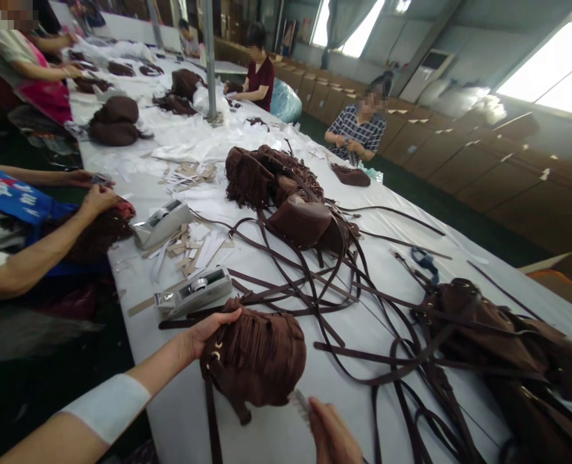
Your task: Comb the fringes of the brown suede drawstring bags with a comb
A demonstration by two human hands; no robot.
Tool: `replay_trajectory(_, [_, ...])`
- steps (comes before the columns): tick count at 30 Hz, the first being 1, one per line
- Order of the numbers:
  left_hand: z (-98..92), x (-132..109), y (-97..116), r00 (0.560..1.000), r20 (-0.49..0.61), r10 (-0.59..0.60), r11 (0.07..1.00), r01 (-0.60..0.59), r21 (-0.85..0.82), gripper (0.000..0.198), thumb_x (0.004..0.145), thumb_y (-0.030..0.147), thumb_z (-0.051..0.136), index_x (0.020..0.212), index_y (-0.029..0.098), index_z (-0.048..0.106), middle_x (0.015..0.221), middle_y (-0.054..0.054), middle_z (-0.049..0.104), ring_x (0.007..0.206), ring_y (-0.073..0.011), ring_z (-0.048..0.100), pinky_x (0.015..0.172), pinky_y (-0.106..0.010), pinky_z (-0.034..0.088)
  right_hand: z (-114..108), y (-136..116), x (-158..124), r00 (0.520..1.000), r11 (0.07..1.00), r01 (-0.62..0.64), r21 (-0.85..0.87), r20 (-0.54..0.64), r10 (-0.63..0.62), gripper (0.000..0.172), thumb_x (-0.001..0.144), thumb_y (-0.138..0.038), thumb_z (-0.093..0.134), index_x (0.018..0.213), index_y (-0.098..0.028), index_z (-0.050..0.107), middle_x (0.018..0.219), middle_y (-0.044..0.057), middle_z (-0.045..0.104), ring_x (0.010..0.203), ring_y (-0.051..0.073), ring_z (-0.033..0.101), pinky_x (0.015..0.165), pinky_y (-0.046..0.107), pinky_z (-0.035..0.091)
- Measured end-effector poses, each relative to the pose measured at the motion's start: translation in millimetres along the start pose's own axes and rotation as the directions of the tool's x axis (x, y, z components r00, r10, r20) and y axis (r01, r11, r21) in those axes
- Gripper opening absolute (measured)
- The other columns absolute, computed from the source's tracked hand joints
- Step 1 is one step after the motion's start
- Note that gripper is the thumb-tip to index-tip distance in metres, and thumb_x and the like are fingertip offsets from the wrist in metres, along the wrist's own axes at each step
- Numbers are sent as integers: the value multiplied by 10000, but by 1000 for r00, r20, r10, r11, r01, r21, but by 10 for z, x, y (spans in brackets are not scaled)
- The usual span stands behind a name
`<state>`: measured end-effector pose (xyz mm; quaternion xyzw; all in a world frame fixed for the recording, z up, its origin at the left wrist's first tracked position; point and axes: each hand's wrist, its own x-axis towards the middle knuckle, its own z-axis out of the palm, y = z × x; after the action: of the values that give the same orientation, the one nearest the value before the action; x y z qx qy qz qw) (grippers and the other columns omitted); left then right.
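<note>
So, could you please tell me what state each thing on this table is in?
Bag, lying on the table, gripped at its top by the left hand.
Comb, held in the right hand, at the bag's fringe.
Straps, loose and tangled.
Near dispenser, upright, roll fitted.
Bag pile, heaped, untouched.

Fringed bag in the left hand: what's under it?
The bag, gripped by the left hand, rests on the white table. Its strap trails out below, and the right hand holds a comb at its lower edge. Anything directly beneath is covered.
</note>
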<state>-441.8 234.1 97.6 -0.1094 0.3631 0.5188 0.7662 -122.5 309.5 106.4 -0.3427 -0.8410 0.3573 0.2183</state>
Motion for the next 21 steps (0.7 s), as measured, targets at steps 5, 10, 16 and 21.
replay_trajectory(5, [86,13,-73,994,5,-111,993,112,-32,290,883,268,578,978,9,664,873,-178,732,797,-258,715,794,-351,577,-30,-239,796,985,982,160,-97,72,-154,308,952,-189,397,1124,-234,649,929,76,647,856,207,604,775,324,482])
replay_trajectory(10, [94,44,-41,995,-53,-89,995,86,-51,303,908,276,513,923,20,676,787,-157,731,686,-234,707,695,-330,592,376,-187,813,923,962,260,-81,313,-223,365,837,-46,370,999,-217,648,760,25,601,723,164,552,647,255,425])
replay_trajectory(16, [72,126,4,994,-82,-71,997,73,15,273,875,264,557,932,24,672,791,-168,726,707,-235,707,715,-331,592,448,-113,291,811,953,282,-112,559,-174,306,692,-4,432,845,-209,600,792,26,603,780,186,559,672,271,392])
replay_trajectory(21, [58,220,-8,981,-104,165,970,-142,198,229,756,212,686,941,77,671,813,-125,730,683,-226,690,700,-337,581,540,-6,-16,826,959,283,7,507,-247,200,817,-130,445,822,-224,621,708,22,600,670,177,565,605,256,407])
